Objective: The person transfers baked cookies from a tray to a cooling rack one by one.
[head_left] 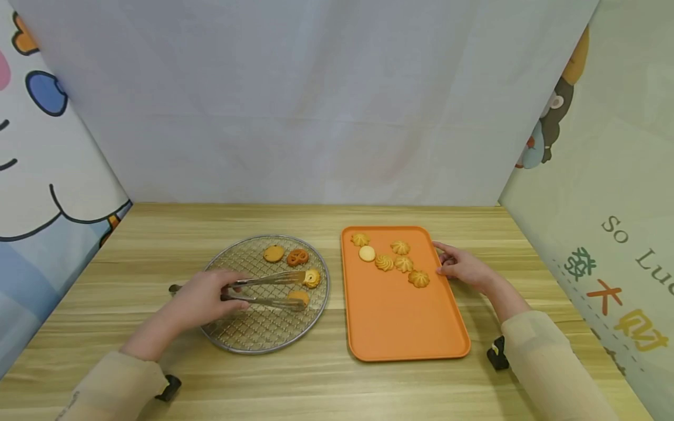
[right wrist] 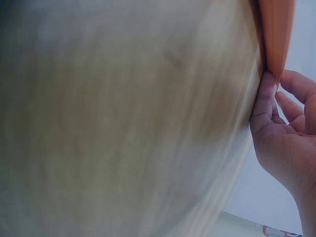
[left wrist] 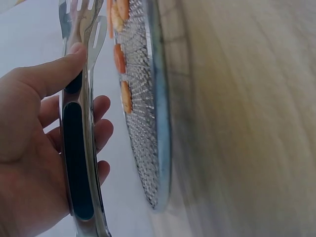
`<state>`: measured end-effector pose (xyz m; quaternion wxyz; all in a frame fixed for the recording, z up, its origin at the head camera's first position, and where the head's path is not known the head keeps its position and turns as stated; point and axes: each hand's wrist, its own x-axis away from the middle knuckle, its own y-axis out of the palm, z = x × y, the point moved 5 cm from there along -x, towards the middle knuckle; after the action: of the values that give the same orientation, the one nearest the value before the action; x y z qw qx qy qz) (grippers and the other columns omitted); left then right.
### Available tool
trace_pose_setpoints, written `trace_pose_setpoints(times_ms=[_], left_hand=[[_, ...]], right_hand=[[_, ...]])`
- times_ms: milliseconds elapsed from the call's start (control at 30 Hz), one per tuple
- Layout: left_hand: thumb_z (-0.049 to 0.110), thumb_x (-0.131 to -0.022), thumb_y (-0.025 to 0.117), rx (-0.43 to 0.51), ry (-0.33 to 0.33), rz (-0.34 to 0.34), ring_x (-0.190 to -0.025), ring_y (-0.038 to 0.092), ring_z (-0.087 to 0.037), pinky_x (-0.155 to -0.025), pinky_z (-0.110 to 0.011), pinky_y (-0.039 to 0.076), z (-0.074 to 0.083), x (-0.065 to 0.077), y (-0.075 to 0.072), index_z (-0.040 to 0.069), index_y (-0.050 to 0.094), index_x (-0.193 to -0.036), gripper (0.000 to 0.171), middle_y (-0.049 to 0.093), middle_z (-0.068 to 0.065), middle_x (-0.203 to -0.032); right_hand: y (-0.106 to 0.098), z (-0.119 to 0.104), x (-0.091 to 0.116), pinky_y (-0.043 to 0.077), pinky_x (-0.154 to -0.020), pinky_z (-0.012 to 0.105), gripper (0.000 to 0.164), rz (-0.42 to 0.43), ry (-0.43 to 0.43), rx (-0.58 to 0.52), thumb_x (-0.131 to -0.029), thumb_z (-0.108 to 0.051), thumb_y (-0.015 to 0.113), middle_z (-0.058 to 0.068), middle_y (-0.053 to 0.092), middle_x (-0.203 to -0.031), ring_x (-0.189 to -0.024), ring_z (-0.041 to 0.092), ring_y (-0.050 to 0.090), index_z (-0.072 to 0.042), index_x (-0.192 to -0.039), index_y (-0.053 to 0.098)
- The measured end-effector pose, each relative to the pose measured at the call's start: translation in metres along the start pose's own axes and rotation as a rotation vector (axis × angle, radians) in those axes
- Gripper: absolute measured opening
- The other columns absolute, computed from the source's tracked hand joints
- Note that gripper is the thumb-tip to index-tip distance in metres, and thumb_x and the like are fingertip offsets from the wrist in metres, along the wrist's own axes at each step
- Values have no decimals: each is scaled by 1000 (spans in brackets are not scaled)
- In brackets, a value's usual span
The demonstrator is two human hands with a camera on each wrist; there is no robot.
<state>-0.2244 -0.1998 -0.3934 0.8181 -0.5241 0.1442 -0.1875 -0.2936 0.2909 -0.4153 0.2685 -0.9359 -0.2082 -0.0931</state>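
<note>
My left hand grips a pair of metal tongs, with the thumb on one arm in the left wrist view. The tongs' arms are spread above a round wire-mesh rack. One tip is at a swirled cookie; the other overlaps a plain round cookie, partly hiding it. A pretzel-shaped cookie and another round cookie lie farther back on the mesh. At the right rim of an orange tray, my right hand holds the edge between thumb and fingers.
Several cookies, mostly swirled ones plus a pale round one, lie on the tray's far half. Rack and tray stand side by side on a wood-grain table. A white backdrop rises behind, and printed sheets flank both sides.
</note>
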Motion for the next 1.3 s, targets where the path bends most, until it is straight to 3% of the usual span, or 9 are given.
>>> trace_pose_setpoints(times_ms=[267,500,733,933,1133,1300], left_hand=[[31,-83,73,39,11,12,-58,42,-8,-53,-26,36,10,-10,-12,10,61,-124,48,57,6,-79],[30,-84,72,41,4,33,-60,43,-9,-54,-27,36,21,-19,-24,10,59,-128,51,63,0,-91],[32,-84,72,45,15,66,-57,40,-11,-53,-28,34,38,-33,-33,12,56,-131,54,52,2,-74],[38,-84,71,39,58,101,-57,38,-11,-54,-28,33,55,-47,-33,12,57,-131,55,49,3,-72],[39,-83,71,8,86,138,-57,39,-11,-56,-29,34,73,-61,-26,14,59,-128,53,62,1,-90],[39,-83,71,2,117,157,-65,50,-13,-63,-33,42,87,-71,-18,12,59,-128,53,66,-4,-109]], right_hand=[[1,1,-1,46,-69,23,70,7,6,13,-93,-2,54,20,41,-110,-83,13,43,-1,-151,14],[3,0,-2,45,-69,23,70,5,7,11,-93,-1,54,21,41,-110,-83,14,43,-1,-151,13],[3,0,-3,46,-70,23,71,6,14,11,-93,-2,55,21,41,-111,-85,15,43,-2,-151,14],[4,-1,-3,46,-70,23,72,4,14,5,-93,-3,55,21,41,-112,-85,15,43,-2,-151,13],[5,0,-4,47,-71,22,72,6,9,-20,-93,-4,56,18,39,-111,-86,12,43,-2,-151,14],[4,3,-5,47,-73,22,75,-1,9,-48,-91,-5,59,17,39,-111,-88,13,42,-2,-151,13]])
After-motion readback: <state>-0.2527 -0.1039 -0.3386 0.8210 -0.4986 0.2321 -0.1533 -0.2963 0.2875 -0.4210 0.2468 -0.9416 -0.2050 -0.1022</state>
